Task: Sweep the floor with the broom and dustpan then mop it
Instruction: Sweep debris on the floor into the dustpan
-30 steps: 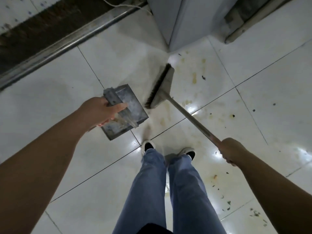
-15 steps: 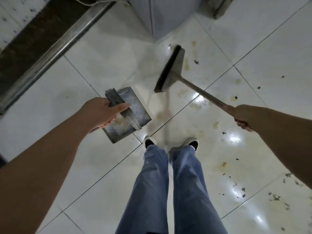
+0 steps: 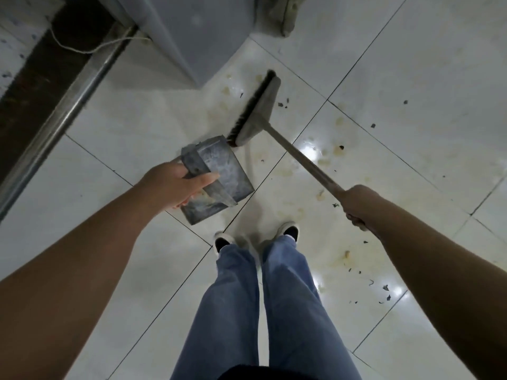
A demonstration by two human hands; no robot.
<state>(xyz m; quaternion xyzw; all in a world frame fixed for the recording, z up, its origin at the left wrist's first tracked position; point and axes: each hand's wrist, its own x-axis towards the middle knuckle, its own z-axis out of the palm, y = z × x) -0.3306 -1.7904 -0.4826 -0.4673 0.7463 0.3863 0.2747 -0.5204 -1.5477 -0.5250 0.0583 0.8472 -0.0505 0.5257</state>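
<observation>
Jeans (image 3: 263,303) fill the nearest part of the view, two blue legs ending in dark shoes with white toes (image 3: 285,230) planted on the white tiled floor (image 3: 82,215). Just beyond the shoes and to their left, the left hand (image 3: 175,185) grips the handle of the grey metal dustpan (image 3: 219,174), fingers curled under the handle and thumb lying along its top; the pan is tilted, and whether its lower edge touches the tile cannot be told. Right of the shoes, the right hand (image 3: 359,204) is wrapped tight round the broom (image 3: 296,152) handle, fingers closed about the stick. The stick slants up and left from that fist to the broom head, whose dark bristles sit at the far corner of the dustpan, touching or just beside it. Yellowish stains and small dark scraps (image 3: 384,289) dot the tiles right of the shoes and around the broom head. Farther off stands a pale grey appliance (image 3: 197,31), with a metal rail (image 3: 63,116) and a thin white cord (image 3: 90,49) to its left.
</observation>
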